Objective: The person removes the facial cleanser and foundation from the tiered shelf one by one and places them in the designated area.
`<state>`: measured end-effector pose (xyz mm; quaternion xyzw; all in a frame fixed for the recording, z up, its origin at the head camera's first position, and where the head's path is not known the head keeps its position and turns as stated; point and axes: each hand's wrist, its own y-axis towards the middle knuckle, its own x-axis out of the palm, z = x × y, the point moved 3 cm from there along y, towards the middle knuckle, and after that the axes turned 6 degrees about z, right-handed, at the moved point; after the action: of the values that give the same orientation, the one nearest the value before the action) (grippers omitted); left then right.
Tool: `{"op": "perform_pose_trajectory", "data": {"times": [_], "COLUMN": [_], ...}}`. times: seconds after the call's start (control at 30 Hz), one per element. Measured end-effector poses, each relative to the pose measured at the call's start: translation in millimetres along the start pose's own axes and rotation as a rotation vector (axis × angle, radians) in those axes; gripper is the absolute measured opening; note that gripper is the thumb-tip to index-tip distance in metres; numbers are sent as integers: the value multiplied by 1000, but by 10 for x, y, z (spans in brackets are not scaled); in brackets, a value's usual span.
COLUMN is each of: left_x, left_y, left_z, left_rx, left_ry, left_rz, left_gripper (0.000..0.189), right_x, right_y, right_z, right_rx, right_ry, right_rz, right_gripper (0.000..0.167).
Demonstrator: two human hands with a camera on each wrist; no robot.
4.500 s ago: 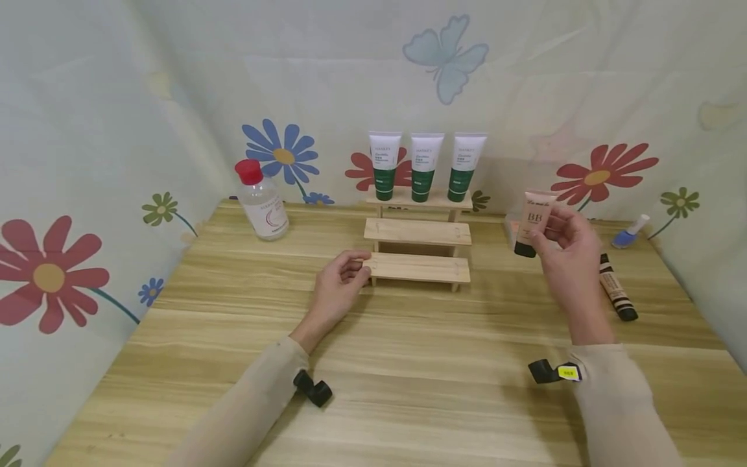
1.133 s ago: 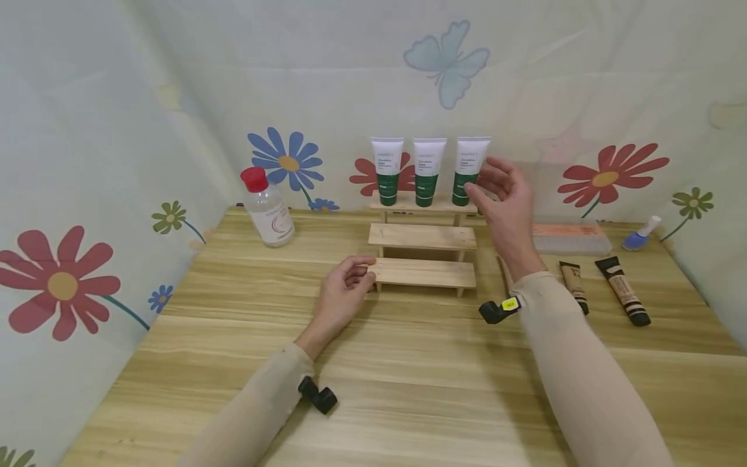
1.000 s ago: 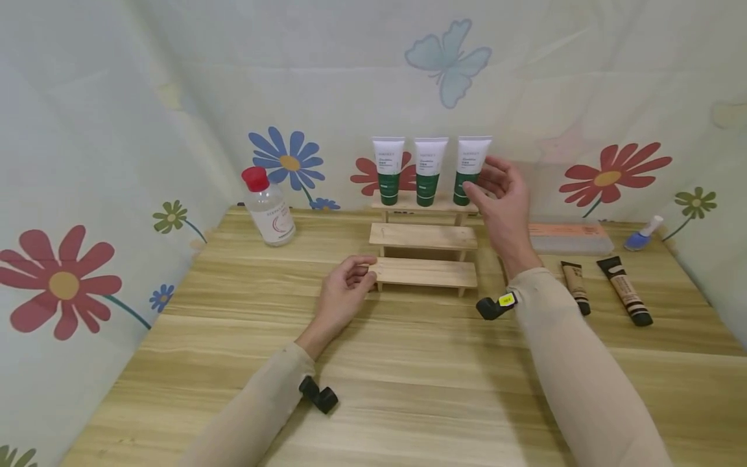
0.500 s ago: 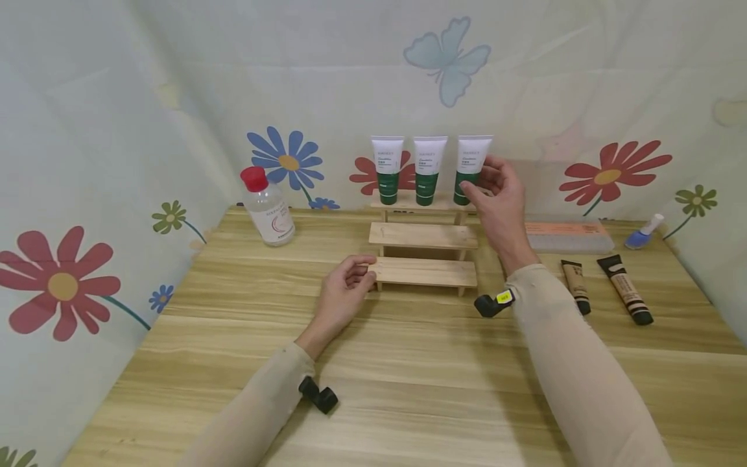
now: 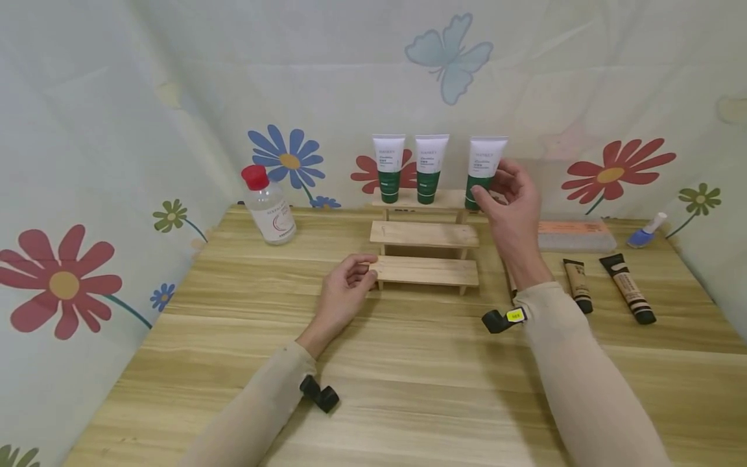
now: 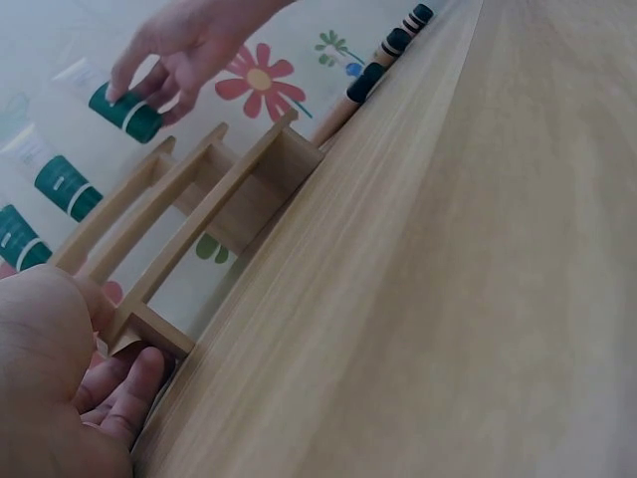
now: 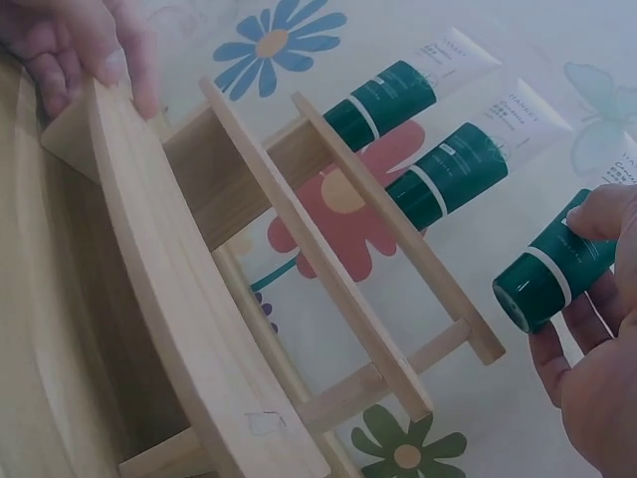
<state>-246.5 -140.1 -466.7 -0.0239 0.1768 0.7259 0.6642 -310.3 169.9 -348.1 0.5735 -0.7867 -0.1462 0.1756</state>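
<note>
My right hand [image 5: 516, 211] pinches a white-and-green squeeze tube [image 5: 486, 159] between thumb and fingers. In the right wrist view that tube's green cap end is lifted off the top step, beyond its right end. Two matching tubes, one at the left [image 5: 389, 167] and one in the middle [image 5: 432, 168], stand upright on the top step of a three-step wooden display rack [image 5: 424, 235]. The rack's lower two steps bear nothing. My left hand [image 5: 345, 285] holds the left end of the bottom step, its thumb and fingers on either side of the board.
A clear bottle with a red cap [image 5: 270, 211] stands left of the rack. At the right lie a small beige tube [image 5: 578, 285], a larger beige tube [image 5: 628, 288], a flat box [image 5: 574, 235] and a blue nail polish bottle [image 5: 644, 232]. Another tube is mostly behind my right wrist.
A pink BB tube left my right hand earlier. That hand then took hold of the rightmost green-and-white tube, and now has lifted it rightward off the top step. My left hand stays put.
</note>
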Motion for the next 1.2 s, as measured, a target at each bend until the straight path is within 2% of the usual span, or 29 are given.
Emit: {"op": "perform_pose_trajectory", "data": {"times": [0.23,0.47,0.6,0.73,0.93,1.07,1.2], "left_x": [1,-12,-8,-2,9,8,-2], "left_y": [12,27,19,10,9,6,4], "left_z": [-13,2,-3,-1,18,24,12], "left_rx": [-2,-5,-5,-3,-7,-12,-19], "left_ry": [8,6,9,13,10,6,3], "left_rz": [1,1,2,4,0,-2,-2], "left_gripper": [25,24,24,24,24,24,24], "right_x": [-130,-247,-351,-477,-702,-880,-1061], "right_y": [-196,-317,-364,-374,-371,-356,-340], "right_z": [-84,-178,-259,-366,-532,-620,-681], "right_rx": [-11,1,22,6,-34,-23,-6], "right_ry": [84,93,52,14,26,20,64], "right_rz": [23,28,19,37,81,121,176], "right_gripper": [42,43,46,49,50,50,50]}}
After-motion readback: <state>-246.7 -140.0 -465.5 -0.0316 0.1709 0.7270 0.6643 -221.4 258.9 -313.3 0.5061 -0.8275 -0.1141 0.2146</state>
